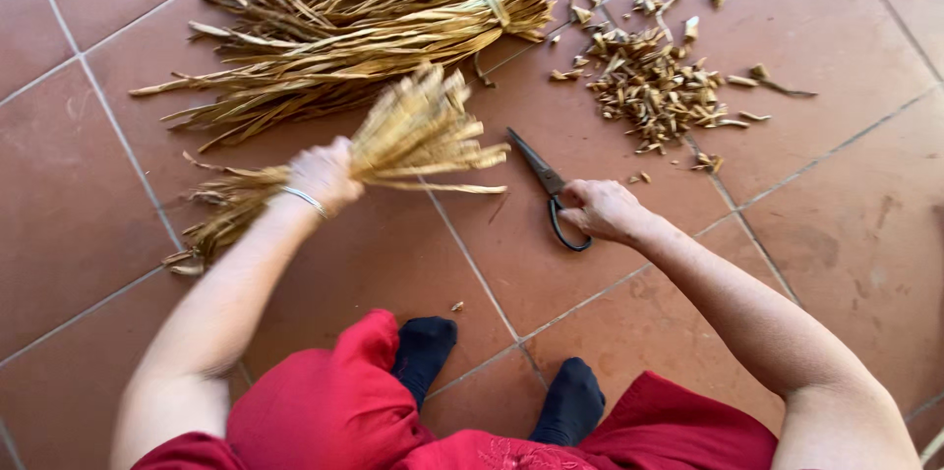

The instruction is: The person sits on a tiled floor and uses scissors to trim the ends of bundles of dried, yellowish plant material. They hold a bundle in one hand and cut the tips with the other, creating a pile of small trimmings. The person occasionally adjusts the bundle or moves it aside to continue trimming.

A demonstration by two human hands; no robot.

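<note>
Gripping the light, stiff, brittle-looking straw bundle (413,136) at mid-length, the left hand (323,175) is closing around it while the right hand (602,209) is grasping the scissors (551,193) handle.

Taking the black-handled scissors (547,187) as landmark: beyond their tip to the right, a heap of cut straw bits (654,85) litters the terracotta tile floor (846,195), with stray pieces around it. Beyond them to the left lies a tied bundle of dried straw (374,18), filling that side. Just left of the scissors, the left hand (323,175) holds a straw bunch (413,131) blocking the way. The right hand (602,209) rests on the handles. Nearer than the scissors, bare tile runs to two dark-socked feet (425,347); right of them, open tile too.
</note>
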